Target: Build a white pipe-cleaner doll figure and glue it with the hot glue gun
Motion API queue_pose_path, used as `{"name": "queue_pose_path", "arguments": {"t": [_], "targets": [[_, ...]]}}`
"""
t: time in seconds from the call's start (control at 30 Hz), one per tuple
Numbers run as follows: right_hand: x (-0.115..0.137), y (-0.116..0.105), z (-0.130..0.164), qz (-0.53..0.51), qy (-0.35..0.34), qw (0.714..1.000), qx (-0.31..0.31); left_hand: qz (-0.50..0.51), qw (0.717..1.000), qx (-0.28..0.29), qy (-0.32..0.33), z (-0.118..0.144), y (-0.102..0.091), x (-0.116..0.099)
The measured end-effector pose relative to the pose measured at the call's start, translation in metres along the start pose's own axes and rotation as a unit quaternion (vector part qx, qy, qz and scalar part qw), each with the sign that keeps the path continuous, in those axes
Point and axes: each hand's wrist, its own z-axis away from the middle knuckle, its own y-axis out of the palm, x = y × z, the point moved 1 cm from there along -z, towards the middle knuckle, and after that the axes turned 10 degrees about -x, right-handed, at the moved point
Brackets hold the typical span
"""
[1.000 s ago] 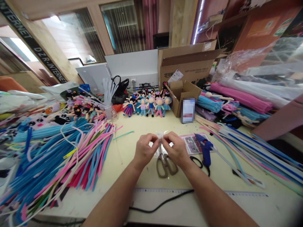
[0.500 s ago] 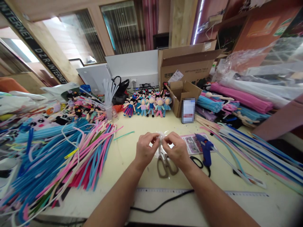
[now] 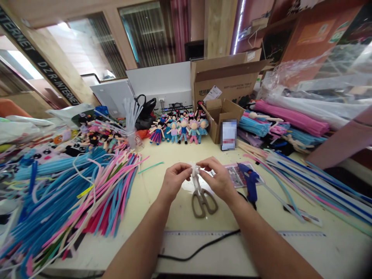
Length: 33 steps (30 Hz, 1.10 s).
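Black banner strip [image 3: 40,62] far left reads "D.Z.R-INTERNET", with "INTERNET" repeated at its upper end; big cardboard box [image 3: 223,83] far centre has a small print line, roughly "SOFT CLEAN FACIAL TISSUE", barely legible; ruler [image 3: 247,234] near edge: numbers too small to read

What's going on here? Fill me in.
A person is working at a craft table, both hands pinching a small white fuzzy piece between the left hand and right hand. Scissors lie just below it, a blue glue gun to the right. Fuzzy wire stems are heaped at left, and finished little dolls stand at the back.
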Motion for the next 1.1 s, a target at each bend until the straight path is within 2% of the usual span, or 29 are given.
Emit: {"name": "queue_pose_path", "arguments": {"t": [0.2,0.4,0.6,0.83,1.0,1.1], "targets": [[-0.001,0.001,0.004,0.051,-0.036,0.998,-0.029,0.023,0.995,0.087,-0.052,0.001,0.002,0.003],[-0.001,0.003,0.007,0.108,-0.114,0.987,-0.02,0.07,0.982,0.1,-0.143,0.006,0.007,0.008],[0.002,0.006,0.01,0.119,-0.128,0.984,-0.035,0.098,0.985,0.068,-0.128,0.008,0.01,0.01],[0.005,0.008,0.013,0.142,-0.136,0.98,-0.037,0.077,0.99,0.041,-0.109,0.006,0.008,0.008],[0.002,0.007,0.014,0.135,-0.125,0.982,-0.05,0.057,0.994,0.051,-0.079,0.004,0.006,0.008],[0.002,0.004,0.011,0.123,-0.107,0.984,-0.067,0.07,0.99,0.078,-0.091,0.003,0.005,0.008]]}}
